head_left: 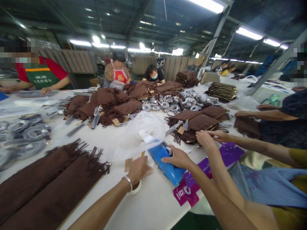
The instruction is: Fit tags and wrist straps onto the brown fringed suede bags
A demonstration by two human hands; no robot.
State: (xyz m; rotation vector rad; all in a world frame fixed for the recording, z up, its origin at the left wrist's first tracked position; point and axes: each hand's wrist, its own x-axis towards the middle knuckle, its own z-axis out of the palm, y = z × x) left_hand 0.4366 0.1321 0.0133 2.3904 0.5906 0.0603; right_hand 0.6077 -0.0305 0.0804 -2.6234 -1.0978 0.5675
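Note:
My left hand (139, 169), with a silver bangle at its wrist, has its fingers pinched together over the white table; what they hold, if anything, is hidden. A brown card tag (128, 165) lies beside it, and a roll of tape (135, 188) shows partly under the wrist. My right hand (179, 158) grips a blue tape dispenser (161, 157), thumb across its blue face and fingers curled near the whitish roll at its top. Clear plastic film (144, 127) lies crumpled just beyond both hands. Left of my arm lie brown fringed bags (64, 188).
A co-worker's hands (206, 139) reach in close on my right, over stacked brown bags (201, 124). Purple printed plastic (183, 193) lies at the table's edge. Wrapped straps (33, 131) and more bags (103, 105) cover the far table, with several people around it.

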